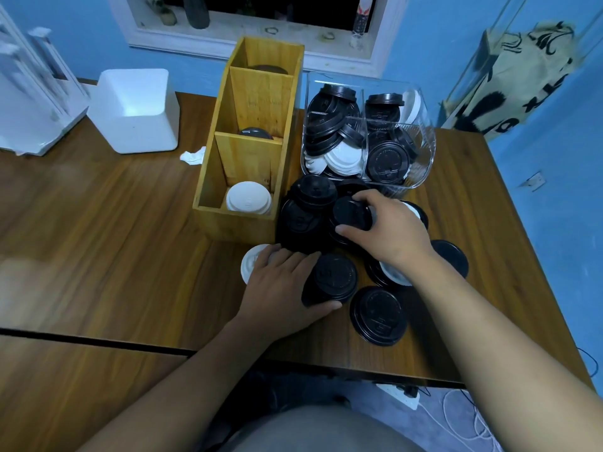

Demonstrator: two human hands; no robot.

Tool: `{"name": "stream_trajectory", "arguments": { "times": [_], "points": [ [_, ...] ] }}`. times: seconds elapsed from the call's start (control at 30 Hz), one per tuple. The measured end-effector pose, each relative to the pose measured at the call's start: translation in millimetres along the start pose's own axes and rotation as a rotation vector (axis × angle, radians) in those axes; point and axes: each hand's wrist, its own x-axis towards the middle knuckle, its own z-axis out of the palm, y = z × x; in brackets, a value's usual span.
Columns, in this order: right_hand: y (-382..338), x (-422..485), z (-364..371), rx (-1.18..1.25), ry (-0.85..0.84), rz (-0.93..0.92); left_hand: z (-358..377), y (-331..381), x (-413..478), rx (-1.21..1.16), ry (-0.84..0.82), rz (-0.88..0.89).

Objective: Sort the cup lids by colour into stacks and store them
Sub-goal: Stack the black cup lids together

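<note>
On the brown wooden surface, the left hand grasps a short stack of black plastic cup lids. Its thumb is under the stack's near edge and its fingers are curled over the far side. The hand also covers part of a loose white lid.

The right hand reaches over the pile. Its fingers and thumb are clenched round a single black lid that sits on top of other black lids. Just left of it are more stacked black lids, right against the tall wooden three-compartment box.

The box's nearest compartment holds a stack of white lids, and the middle one holds a dark lid. Behind the pile, a clear plastic divided bin contains black and white lids mixed together.

A flat black lid lies alone near the surface's front edge, and another black lid shows just right of the right wrist. A white square container and a crumpled white tissue sit left of the box.
</note>
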Motion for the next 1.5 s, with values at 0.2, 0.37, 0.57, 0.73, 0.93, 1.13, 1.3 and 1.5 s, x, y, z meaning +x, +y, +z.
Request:
{"name": "stream_trajectory", "arguments": {
  "times": [0.2,0.37,0.57,0.73,0.93,1.13,1.3,1.5],
  "points": [
    [11.9,-60.3,-23.3,0.25,0.055,0.041,-1.0,-0.4,-0.9,0.011,-0.007,0.001],
    [47.1,-123.8,-27.6,0.181,0.03,0.007,-3.4,1.4,-0.3,0.037,-0.033,-0.004],
    [96.9,-173.7,-22.9,0.134,-0.046,0.05,-4.3,2.9,-2.9,0.063,-0.036,0.002],
    [110.3,-184.2,-12.2,0.149,-0.209,0.03,-6.8,5.1,-7.7,0.079,-0.023,0.047],
    [87.5,-191.8,1.2,0.069,0.115,0.235,-13.5,8.5,-10.3,0.111,-0.054,0.058],
    [89.5,-193.5,9.5,0.174,0.072,0.191,-19.7,16.8,-9.0,0.089,-0.129,-0.021],
    [90.6,-192.3,8.1,0.155,0.072,0.145,-13.8,19.5,-16.7,-0.029,-0.115,-0.07],
    [67.1,-184.0,-22.3,0.35,0.153,-0.041,-7.9,14.8,-22.5,-0.067,-0.069,-0.033]
  ]
}}
